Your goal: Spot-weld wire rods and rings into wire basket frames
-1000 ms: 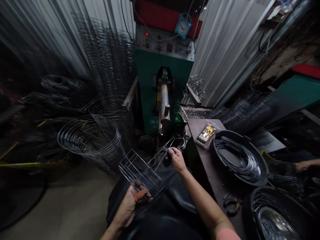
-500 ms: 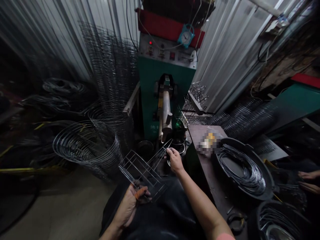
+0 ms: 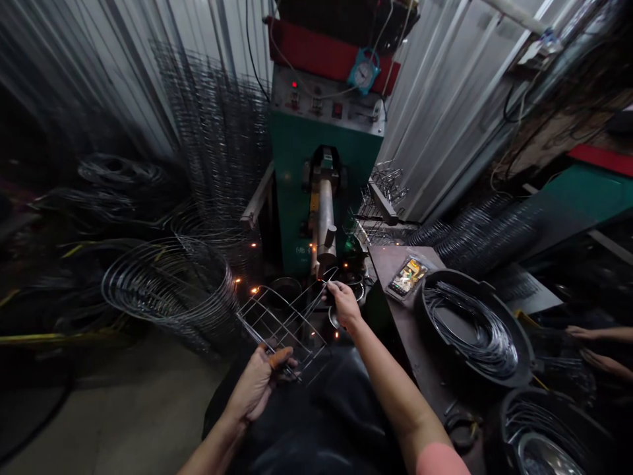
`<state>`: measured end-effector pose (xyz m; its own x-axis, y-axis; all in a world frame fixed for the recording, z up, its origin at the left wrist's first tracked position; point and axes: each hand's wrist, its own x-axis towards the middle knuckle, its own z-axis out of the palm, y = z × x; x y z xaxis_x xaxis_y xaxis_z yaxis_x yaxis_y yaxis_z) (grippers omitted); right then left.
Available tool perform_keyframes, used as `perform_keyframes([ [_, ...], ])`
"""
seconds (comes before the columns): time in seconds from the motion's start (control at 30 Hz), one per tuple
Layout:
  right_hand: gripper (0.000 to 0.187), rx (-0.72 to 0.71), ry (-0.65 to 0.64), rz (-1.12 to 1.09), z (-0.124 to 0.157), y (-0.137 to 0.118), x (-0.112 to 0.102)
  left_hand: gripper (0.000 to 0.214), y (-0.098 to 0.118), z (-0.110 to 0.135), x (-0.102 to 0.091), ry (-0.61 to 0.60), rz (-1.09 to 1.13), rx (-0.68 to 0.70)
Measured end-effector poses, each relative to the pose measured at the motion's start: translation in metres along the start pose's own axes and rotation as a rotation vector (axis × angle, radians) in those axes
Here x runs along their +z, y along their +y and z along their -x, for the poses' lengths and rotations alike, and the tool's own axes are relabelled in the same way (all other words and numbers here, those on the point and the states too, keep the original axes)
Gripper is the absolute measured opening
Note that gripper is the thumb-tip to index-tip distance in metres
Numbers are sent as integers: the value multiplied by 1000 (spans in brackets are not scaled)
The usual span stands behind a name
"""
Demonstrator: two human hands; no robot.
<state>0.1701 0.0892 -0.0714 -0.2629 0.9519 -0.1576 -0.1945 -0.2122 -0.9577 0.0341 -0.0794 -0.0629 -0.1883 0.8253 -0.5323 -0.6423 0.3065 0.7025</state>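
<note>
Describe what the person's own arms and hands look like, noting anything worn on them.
Both hands are bare, without gloves. The left hand has an orange cover on its thumb. The right hand shows no ring. The right arm is bare up to a short pink sleeve. The left arm is bare as far as it shows.
</note>
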Motion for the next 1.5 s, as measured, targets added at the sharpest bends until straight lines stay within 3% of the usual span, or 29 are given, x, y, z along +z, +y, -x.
perform_keyframes([
  [0.17, 37, 96, -383, 186, 55, 17, -33, 46, -9, 0, 4, 18, 0, 88],
  [0.23, 36, 131, -464, 260, 74, 26, -42, 47, -12, 0, 4, 18, 16, 102],
  [0.33, 37, 96, -417, 313, 86, 34, -43, 47, -14, 0, 4, 10, 52, 96],
  [0.53, 41, 17, -402, 331, 78, 30, -32, 38, -10, 1, 8, 32, 98, 113],
  [0.9, 46, 36, -398, 272, 76, 40, -24, 43, -8, -6, 4, 1, 59, 124],
  [1.03, 43, -58, -307, 303, 92, 27, -16, 62, -15, 6, -17, -61, -89, 165],
  [1.13, 41, 0, -263, 216, 113, 8, -9, 79, -29, 22, -51, -95, -581, 440],
  [1.2, 39, 106, -265, 109, 125, -6, -3, 70, -36, 30, -74, -262, -978, 713],
  [1.27, 38, 192, -275, 17, 135, -18, 3, 58, -39, 33, -92, -406, -1298, 892],
  [1.37, 37, 244, -231, -57, 145, -32, 9, 56, -33, 33, -102, -443, -1565, 1022],
  [1.5, 36, 277, -169, -79, 158, -41, 9, 58, -20, 37, -95, -514, -1721, 1273],
])
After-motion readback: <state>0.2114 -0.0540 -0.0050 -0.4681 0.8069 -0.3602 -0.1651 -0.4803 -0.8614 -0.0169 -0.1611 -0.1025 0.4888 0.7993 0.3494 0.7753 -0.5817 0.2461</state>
